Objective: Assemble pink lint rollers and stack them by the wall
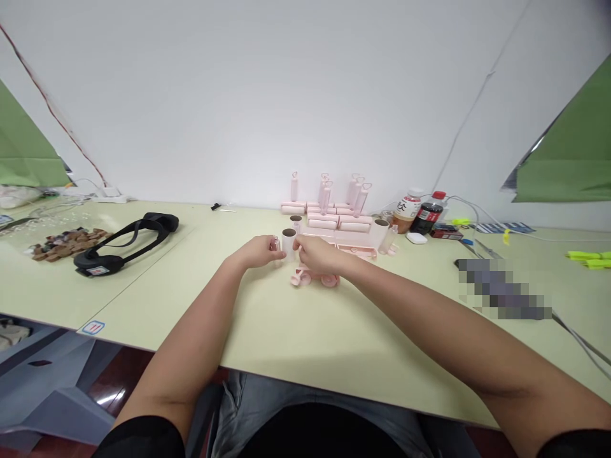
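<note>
My left hand point(260, 251) is curled around a small clear pinkish cylinder point(275, 244), mostly hidden by the fingers. Just right of it stands an upright white roll point(288, 245) with a brown cardboard core. My right hand point(317, 252) has its fingers bent together beside that roll; what they grip, if anything, is hidden. Below this hand lie pink plastic parts point(315, 278) with round ends. Another upright roll point(295, 220) is behind the first, and a third roll point(380, 234) stands to the right, beside an open pink case point(357, 251).
Behind my hands, several pink cases point(323, 221) lie in rows with slim pink tubes point(326, 198) standing on them. Two drink bottles point(427, 214) and a white box point(417, 238) are at right. A black headset strap point(126, 245) and brown pieces point(71, 243) are at left.
</note>
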Action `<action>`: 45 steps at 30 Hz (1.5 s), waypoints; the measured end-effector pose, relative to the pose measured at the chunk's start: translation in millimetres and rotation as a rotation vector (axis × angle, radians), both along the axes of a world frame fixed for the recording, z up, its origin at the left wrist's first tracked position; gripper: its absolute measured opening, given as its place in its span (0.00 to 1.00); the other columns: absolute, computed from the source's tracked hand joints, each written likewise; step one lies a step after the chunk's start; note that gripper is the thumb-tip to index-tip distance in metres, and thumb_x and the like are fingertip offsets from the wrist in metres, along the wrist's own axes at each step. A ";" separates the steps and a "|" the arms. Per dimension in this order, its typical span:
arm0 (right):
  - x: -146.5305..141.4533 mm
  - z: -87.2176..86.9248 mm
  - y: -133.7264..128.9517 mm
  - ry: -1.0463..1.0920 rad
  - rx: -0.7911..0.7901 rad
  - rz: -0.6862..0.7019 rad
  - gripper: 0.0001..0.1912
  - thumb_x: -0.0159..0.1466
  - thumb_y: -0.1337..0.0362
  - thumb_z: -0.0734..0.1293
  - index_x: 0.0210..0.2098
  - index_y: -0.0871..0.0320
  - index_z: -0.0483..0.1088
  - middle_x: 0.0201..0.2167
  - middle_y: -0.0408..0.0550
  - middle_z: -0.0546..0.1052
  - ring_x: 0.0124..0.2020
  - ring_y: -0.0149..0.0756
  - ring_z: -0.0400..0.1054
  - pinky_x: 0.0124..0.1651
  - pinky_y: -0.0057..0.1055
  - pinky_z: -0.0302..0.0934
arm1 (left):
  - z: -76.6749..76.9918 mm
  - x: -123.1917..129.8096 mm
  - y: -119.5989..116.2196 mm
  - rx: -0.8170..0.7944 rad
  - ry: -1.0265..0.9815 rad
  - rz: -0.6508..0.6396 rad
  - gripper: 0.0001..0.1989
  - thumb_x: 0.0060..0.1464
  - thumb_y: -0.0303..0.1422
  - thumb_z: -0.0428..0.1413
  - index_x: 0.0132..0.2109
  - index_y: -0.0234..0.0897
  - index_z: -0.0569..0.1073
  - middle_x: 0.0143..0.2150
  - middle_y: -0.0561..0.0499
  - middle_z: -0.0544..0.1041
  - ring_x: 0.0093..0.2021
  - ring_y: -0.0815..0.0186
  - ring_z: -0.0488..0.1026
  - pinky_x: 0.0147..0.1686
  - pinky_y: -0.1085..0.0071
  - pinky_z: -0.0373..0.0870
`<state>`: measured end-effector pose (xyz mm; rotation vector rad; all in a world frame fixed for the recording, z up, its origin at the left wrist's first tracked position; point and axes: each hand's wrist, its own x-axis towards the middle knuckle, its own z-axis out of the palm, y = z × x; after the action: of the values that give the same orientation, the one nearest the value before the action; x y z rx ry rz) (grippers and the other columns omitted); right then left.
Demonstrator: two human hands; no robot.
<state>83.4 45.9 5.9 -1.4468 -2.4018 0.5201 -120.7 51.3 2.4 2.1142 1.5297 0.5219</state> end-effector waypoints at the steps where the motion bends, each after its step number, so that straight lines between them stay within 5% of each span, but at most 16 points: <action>1: -2.9 -1.0 -0.9 0.005 0.056 -0.021 0.13 0.61 0.73 0.58 0.44 0.57 0.66 0.31 0.49 0.74 0.26 0.36 0.64 0.29 0.29 0.52 | -0.1 0.0 0.0 -0.006 -0.005 0.001 0.16 0.44 0.46 0.60 0.27 0.39 0.67 0.29 0.50 0.74 0.28 0.63 0.68 0.26 0.70 0.59; 7: -4.3 -7.4 -50.6 -0.003 0.307 0.084 0.09 0.66 0.70 0.56 0.40 0.58 0.66 0.35 0.51 0.73 0.35 0.38 0.65 0.34 0.31 0.53 | 2.7 0.0 -1.7 -0.057 0.057 -0.031 0.13 0.44 0.44 0.60 0.28 0.39 0.69 0.30 0.50 0.75 0.30 0.62 0.70 0.28 0.70 0.59; 12: 27.7 -24.1 -97.4 -0.143 0.253 0.130 0.06 0.65 0.68 0.59 0.39 0.59 0.68 0.38 0.52 0.70 0.36 0.38 0.65 0.36 0.32 0.56 | 3.0 1.8 -1.3 -0.069 0.016 -0.014 0.11 0.40 0.40 0.63 0.28 0.39 0.71 0.30 0.50 0.76 0.29 0.62 0.71 0.28 0.71 0.60; 16: 49.3 -37.3 -107.9 -0.101 0.162 0.222 0.08 0.66 0.69 0.59 0.37 0.59 0.70 0.37 0.51 0.69 0.35 0.37 0.66 0.38 0.32 0.59 | -2.3 2.5 1.1 -0.103 -0.020 -0.011 0.10 0.39 0.37 0.64 0.27 0.39 0.72 0.29 0.50 0.76 0.27 0.63 0.70 0.25 0.71 0.60; 22: 35.0 -18.2 -82.5 0.082 0.269 0.258 0.08 0.65 0.69 0.60 0.37 0.58 0.72 0.34 0.51 0.73 0.35 0.37 0.67 0.38 0.32 0.58 | -5.5 4.9 1.0 -0.136 -0.001 0.001 0.10 0.35 0.34 0.64 0.22 0.39 0.69 0.21 0.53 0.71 0.23 0.65 0.67 0.24 0.71 0.58; 26: 7.3 0.7 -42.1 0.167 0.336 0.026 0.09 0.62 0.69 0.62 0.41 0.57 0.70 0.32 0.46 0.73 0.34 0.36 0.65 0.35 0.29 0.53 | -5.5 4.0 1.2 -0.156 0.029 0.011 0.10 0.33 0.33 0.64 0.22 0.39 0.69 0.21 0.53 0.71 0.23 0.65 0.66 0.24 0.71 0.57; 29: -9.9 -4.4 -17.9 0.028 0.360 -0.076 0.07 0.60 0.69 0.62 0.38 0.58 0.69 0.31 0.48 0.73 0.33 0.37 0.63 0.33 0.29 0.50 | -7.0 1.0 2.9 -0.169 0.061 0.016 0.11 0.32 0.35 0.64 0.23 0.40 0.69 0.23 0.54 0.71 0.23 0.66 0.66 0.24 0.71 0.57; 36: -25.0 -29.5 -3.3 -0.155 0.370 0.044 0.07 0.58 0.73 0.62 0.26 0.58 0.68 0.24 0.48 0.73 0.33 0.40 0.63 0.39 0.34 0.48 | -9.0 1.4 4.4 -0.216 0.152 -0.007 0.13 0.33 0.36 0.65 0.19 0.40 0.66 0.19 0.54 0.68 0.21 0.66 0.63 0.24 0.71 0.55; 45: -19.9 -26.5 -6.8 -0.175 0.394 0.063 0.07 0.59 0.73 0.63 0.25 0.58 0.66 0.25 0.50 0.73 0.37 0.43 0.63 0.42 0.36 0.46 | -12.7 5.8 5.4 -0.242 0.198 -0.021 0.14 0.34 0.37 0.64 0.20 0.40 0.66 0.21 0.55 0.68 0.23 0.66 0.62 0.26 0.70 0.55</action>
<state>63.5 39.2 -20.7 -1.2895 -2.5049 -0.0737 -114.9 56.7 -10.2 2.0382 1.5858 0.1138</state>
